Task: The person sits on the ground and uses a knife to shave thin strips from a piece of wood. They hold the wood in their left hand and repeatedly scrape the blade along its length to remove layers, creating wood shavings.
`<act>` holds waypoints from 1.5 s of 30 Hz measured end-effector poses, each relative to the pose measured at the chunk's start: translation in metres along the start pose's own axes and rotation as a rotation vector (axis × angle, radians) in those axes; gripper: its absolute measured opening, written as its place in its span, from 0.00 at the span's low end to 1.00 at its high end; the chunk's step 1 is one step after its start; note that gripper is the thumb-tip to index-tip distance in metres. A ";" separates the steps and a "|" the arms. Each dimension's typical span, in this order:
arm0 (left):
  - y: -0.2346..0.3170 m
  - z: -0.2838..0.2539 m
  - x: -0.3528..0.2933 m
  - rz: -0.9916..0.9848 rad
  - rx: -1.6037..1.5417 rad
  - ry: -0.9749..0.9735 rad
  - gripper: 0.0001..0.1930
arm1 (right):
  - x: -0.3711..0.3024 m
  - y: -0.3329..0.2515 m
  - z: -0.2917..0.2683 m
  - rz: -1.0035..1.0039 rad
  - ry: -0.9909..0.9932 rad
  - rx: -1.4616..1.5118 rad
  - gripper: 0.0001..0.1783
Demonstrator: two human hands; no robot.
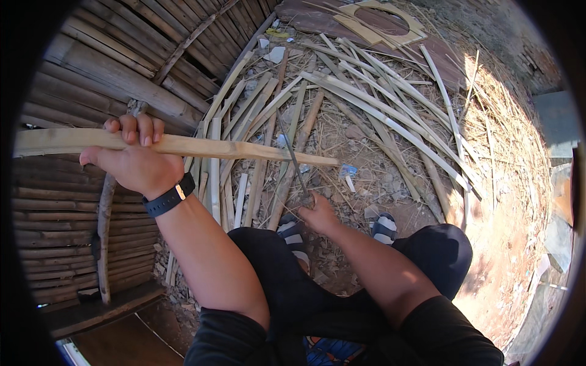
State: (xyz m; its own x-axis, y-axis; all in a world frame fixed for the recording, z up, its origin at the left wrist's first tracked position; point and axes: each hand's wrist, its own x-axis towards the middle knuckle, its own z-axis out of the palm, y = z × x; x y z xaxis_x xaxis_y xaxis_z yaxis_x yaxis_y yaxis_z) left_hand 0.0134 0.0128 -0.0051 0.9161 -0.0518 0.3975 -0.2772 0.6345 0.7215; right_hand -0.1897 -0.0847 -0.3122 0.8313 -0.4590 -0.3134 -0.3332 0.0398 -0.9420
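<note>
My left hand [135,160] is closed around a long split bamboo strip [201,146] that runs level from the left edge to the middle of the picture. A black watch sits on that wrist. My right hand [318,215] grips the handle of a long thin blade [291,152] whose metal edge rises up and to the left and crosses the strip near its right end. My knees in black trousers and two striped sandals [384,227] are below the hands.
Several split bamboo strips [366,104] lie scattered on the dirt ground ahead, with dry straw [506,140] to the right. A woven bamboo wall [104,67] fills the left. A flat cut-out board [378,21] lies at the top.
</note>
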 end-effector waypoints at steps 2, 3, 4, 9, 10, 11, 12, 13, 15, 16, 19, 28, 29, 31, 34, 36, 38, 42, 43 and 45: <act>0.001 -0.008 0.003 -0.001 -0.010 -0.034 0.37 | -0.002 -0.002 -0.006 0.235 -0.057 0.126 0.28; 0.001 -0.010 0.004 -0.002 -0.020 -0.051 0.37 | -0.005 -0.014 -0.009 0.265 -0.073 0.176 0.28; 0.001 -0.011 0.003 -0.004 -0.024 -0.061 0.37 | -0.010 -0.028 -0.010 0.302 -0.096 0.228 0.27; 0.000 -0.005 0.000 -0.022 -0.098 -0.182 0.38 | -0.019 -0.091 0.012 -0.051 -0.101 0.072 0.32; 0.000 -0.004 -0.001 -0.034 -0.117 -0.208 0.38 | -0.017 -0.086 0.014 -0.110 -0.117 0.067 0.32; 0.001 -0.003 -0.003 -0.046 -0.135 -0.233 0.38 | -0.014 -0.081 0.016 -0.168 -0.134 0.063 0.32; 0.001 0.000 -0.004 -0.059 -0.157 -0.264 0.38 | -0.006 -0.059 0.014 -0.192 -0.152 0.088 0.32; 0.002 0.002 -0.005 -0.058 -0.157 -0.268 0.38 | -0.002 -0.044 0.010 -0.147 -0.157 0.110 0.32; 0.002 0.001 -0.004 -0.049 -0.157 -0.282 0.38 | -0.001 -0.016 0.000 0.016 -0.149 0.150 0.32; 0.002 -0.004 -0.002 -0.052 -0.162 -0.293 0.38 | -0.005 -0.012 -0.003 0.139 -0.136 0.165 0.31; 0.001 -0.009 0.003 -0.061 -0.186 -0.324 0.38 | -0.010 -0.014 -0.009 0.226 -0.086 0.296 0.12; 0.000 0.002 -0.004 -0.054 -0.179 -0.411 0.38 | -0.017 -0.077 0.022 -0.272 -0.021 0.090 0.29; 0.001 0.003 -0.006 -0.052 -0.163 -0.382 0.38 | -0.013 -0.067 0.018 -0.221 -0.012 0.035 0.29; 0.001 0.004 -0.007 -0.062 -0.150 -0.332 0.39 | -0.001 -0.027 -0.004 -0.124 0.019 -0.078 0.28; 0.001 -0.007 0.003 -0.077 -0.153 -0.288 0.40 | -0.001 0.001 -0.019 0.191 -0.011 0.052 0.26; 0.000 -0.010 0.005 -0.076 -0.160 -0.279 0.40 | -0.003 -0.006 -0.019 0.325 -0.056 0.113 0.25; 0.001 -0.009 0.004 -0.065 -0.143 -0.271 0.40 | -0.013 -0.031 -0.016 0.357 -0.078 0.132 0.24; 0.000 0.002 -0.004 -0.044 -0.115 -0.263 0.40 | -0.024 -0.083 0.004 -0.016 0.002 0.003 0.24; 0.000 0.002 -0.005 -0.049 -0.121 -0.267 0.40 | -0.024 -0.090 0.005 -0.165 0.030 -0.056 0.23; 0.000 0.002 -0.005 -0.058 -0.134 -0.277 0.40 | -0.017 -0.083 0.005 -0.186 0.028 -0.082 0.22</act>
State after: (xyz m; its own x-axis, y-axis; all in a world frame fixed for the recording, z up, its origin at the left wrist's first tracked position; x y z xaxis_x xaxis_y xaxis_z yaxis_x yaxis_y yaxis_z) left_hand 0.0082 0.0118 -0.0060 0.8103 -0.2875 0.5106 -0.1693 0.7194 0.6737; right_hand -0.1740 -0.0752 -0.2295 0.8696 -0.4761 -0.1307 -0.2116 -0.1201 -0.9700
